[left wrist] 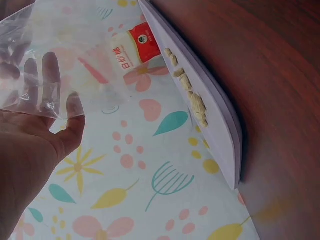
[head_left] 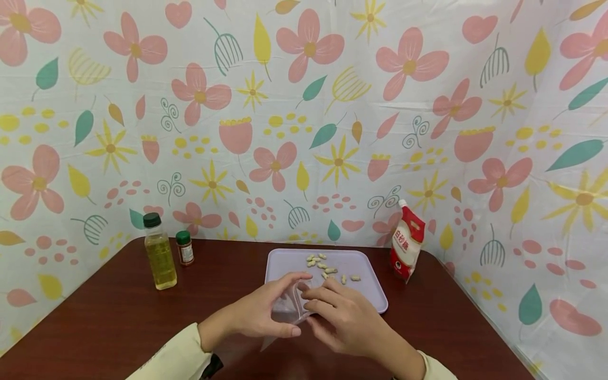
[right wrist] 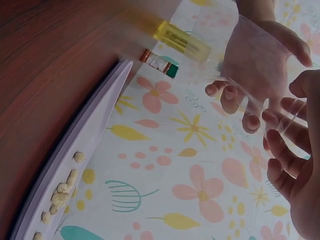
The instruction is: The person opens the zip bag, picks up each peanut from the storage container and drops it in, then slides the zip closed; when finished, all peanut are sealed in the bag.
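A clear plastic bag (head_left: 286,307) is held between the two hands above the table, its opening towards the right hand. The left hand (head_left: 254,312) curves round the bag's left side, thumb low and fingers high; its fingers show through the film in the left wrist view. With bent fingers the right hand (head_left: 345,321) holds the bag's edge at the opening. Beyond the hands, several unshelled peanuts (head_left: 330,270) lie on a pale lilac tray (head_left: 284,263). I see no peanuts in the bag (right wrist: 257,60).
An oil bottle (head_left: 160,258) with a dark cap and a small green-capped spice jar (head_left: 186,250) stand at the back left. A red and white sugar pouch (head_left: 407,244) stands right of the tray. A flowered curtain (head_left: 294,132) hangs behind the brown table (head_left: 119,322).
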Tool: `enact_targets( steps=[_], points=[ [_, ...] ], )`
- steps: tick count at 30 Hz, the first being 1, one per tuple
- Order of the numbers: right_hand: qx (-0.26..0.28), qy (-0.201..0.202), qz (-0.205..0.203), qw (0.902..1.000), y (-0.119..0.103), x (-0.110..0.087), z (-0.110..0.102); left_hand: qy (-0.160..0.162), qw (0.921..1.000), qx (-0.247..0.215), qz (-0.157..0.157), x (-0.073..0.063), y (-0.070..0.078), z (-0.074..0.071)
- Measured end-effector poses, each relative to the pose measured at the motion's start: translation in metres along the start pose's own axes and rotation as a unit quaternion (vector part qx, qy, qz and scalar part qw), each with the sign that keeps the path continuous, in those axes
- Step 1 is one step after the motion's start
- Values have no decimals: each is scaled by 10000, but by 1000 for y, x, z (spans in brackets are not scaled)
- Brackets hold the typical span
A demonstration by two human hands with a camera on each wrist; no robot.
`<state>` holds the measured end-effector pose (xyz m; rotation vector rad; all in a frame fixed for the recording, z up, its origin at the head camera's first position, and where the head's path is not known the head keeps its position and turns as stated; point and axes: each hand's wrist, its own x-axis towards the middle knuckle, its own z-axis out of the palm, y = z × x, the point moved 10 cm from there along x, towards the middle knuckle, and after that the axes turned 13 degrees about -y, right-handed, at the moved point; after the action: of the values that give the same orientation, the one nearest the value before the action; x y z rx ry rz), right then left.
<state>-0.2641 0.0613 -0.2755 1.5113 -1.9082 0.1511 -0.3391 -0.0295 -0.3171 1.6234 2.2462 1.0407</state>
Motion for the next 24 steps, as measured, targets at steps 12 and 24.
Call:
enact_targets(
  steps=[12,24],
  points=[
    [1385,664,353,9875,17,-5,-6,222,9996,165,68,-3,0,-9],
    [1797,741,112,9809,13,0,-6,269,9992,-269,78,-2,-1,-6]
  ],
)
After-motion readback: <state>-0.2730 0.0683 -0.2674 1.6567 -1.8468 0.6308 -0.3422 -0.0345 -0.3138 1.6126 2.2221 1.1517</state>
